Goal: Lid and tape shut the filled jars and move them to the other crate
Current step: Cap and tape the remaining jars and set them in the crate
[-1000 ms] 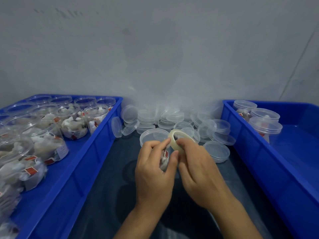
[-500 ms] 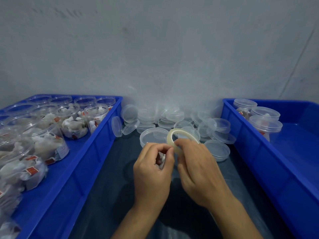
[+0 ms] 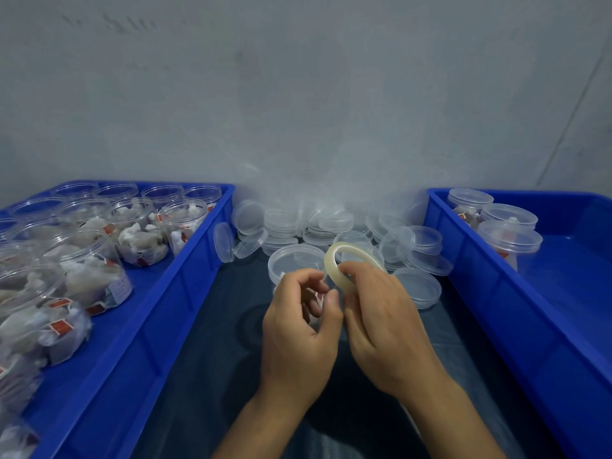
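Since the earlier frame: left hand (image 3: 299,329) drawn back from the pale translucent tape roll (image 3: 341,265), fingers now curled, seemingly pinching the tape's free end; right hand (image 3: 381,323) grips the roll above the clear lidded jar (image 3: 291,265) mid-table. Done: three lidded jars (image 3: 503,226) in the right blue plastic crate's (image 3: 490,313) far corner. Outstanding: many open filled jars (image 3: 99,250) in the left blue crate (image 3: 185,283); loose clear lids (image 3: 331,223) heaped along the table's far edge.

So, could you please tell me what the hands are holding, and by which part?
The right hand grips the tape roll by its near rim. What the left hand pinches cannot be told.
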Available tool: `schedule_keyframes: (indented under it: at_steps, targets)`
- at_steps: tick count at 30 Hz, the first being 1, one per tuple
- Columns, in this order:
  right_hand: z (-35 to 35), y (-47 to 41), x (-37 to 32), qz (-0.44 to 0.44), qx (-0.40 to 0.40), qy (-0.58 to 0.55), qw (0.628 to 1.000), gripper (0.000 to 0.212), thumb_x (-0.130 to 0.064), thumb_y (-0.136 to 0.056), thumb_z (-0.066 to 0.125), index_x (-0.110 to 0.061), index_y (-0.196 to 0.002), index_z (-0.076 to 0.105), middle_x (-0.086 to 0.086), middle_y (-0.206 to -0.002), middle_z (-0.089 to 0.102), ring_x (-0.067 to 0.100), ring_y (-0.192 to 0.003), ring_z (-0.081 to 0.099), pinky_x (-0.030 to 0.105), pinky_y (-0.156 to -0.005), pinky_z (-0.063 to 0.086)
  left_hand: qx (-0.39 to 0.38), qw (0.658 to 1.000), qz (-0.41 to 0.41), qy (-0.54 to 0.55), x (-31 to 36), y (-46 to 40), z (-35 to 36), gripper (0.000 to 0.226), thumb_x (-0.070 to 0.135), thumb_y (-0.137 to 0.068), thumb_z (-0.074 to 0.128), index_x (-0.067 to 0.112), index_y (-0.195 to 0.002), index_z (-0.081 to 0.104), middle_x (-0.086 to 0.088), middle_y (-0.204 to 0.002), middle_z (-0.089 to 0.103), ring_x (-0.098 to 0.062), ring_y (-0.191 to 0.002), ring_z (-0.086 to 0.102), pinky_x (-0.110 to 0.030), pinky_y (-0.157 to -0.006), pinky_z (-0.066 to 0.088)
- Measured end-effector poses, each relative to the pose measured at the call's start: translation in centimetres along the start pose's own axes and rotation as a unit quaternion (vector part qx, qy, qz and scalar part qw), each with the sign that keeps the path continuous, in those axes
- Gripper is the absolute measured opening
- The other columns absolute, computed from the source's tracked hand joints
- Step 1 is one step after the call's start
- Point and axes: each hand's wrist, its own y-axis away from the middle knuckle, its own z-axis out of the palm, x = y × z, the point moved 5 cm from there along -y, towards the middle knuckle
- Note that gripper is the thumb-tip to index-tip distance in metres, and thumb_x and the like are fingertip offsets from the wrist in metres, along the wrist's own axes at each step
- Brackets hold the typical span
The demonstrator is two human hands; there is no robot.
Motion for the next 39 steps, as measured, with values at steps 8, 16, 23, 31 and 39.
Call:
schedule_keyframes:
  at_steps: [8, 16, 23, 31, 39]
  targets:
    - [0.0, 0.1, -0.3, -0.028, -0.006, -0.003, 1.0, 0.019, -0.015, -0.101, 0.049, -0.018, -0.118, 0.057, -0.006, -0.09, 0.059, 0.019, -0.08, 0.054, 0.038, -0.076, 0.043, 0.017, 0.997, 0.057, -0.043, 0.5, -0.4, -0.4, 0.019, 0.018, -0.094, 0.082, 0.019, -0.111, 0.075, 0.011, -0.098, 0.064, -0.014, -0.078, 0.065, -0.012, -0.07, 0.048]
    - [0.2, 0.1, -0.2, -0.029, -0.004, -0.006, 1.0, 0.015, -0.013, -0.103, 0.052, -0.017, -0.117, 0.057, -0.004, -0.092, 0.06, 0.021, -0.081, 0.056, 0.042, -0.074, 0.045, 0.023, 0.993, 0.096, -0.06, 0.8, -0.4, -0.6, 0.007, 0.007, -0.095, 0.078, 0.012, -0.1, 0.079, 0.007, -0.093, 0.068, -0.009, -0.082, 0.066, -0.012, -0.07, 0.045]
    - [0.0, -0.1, 0.2, -0.013, 0.006, 0.044, 0.999, 0.034, -0.016, -0.099, 0.061, -0.018, -0.133, 0.055, -0.009, -0.1, 0.065, 0.014, -0.087, 0.061, 0.036, -0.081, 0.047, 0.0, 0.99, 0.108, -0.088, 0.2, -0.5, -0.4, 0.005, 0.011, -0.1, 0.07, 0.012, -0.101, 0.075, 0.01, -0.096, 0.067, -0.004, -0.091, 0.064, -0.01, -0.081, 0.045]
    - [-0.6, 0.0, 0.5, 0.035, 0.043, 0.132, 0.99, 0.031, -0.031, -0.091, 0.071, -0.03, -0.119, 0.058, -0.012, -0.065, 0.057, 0.02, -0.054, 0.056, 0.031, -0.051, 0.04, -0.007, 0.989, 0.108, -0.104, -0.5, -0.3, 0.0, 0.008, 0.009, -0.1, 0.066, 0.011, -0.098, 0.073, 0.008, -0.094, 0.067, -0.006, -0.087, 0.064, -0.013, -0.079, 0.048]
    - [-0.4, 0.2, 0.8, 0.046, 0.001, 0.063, 0.997, 0.014, -0.047, -0.093, 0.057, -0.041, -0.104, 0.063, -0.023, -0.056, 0.045, 0.005, -0.057, 0.048, 0.028, -0.051, 0.04, 0.017, 0.989, 0.079, -0.121, -0.6, -0.3, -0.5, 0.005, 0.007, -0.101, 0.069, 0.008, -0.098, 0.073, 0.005, -0.091, 0.068, -0.006, -0.082, 0.062, -0.01, -0.074, 0.045]
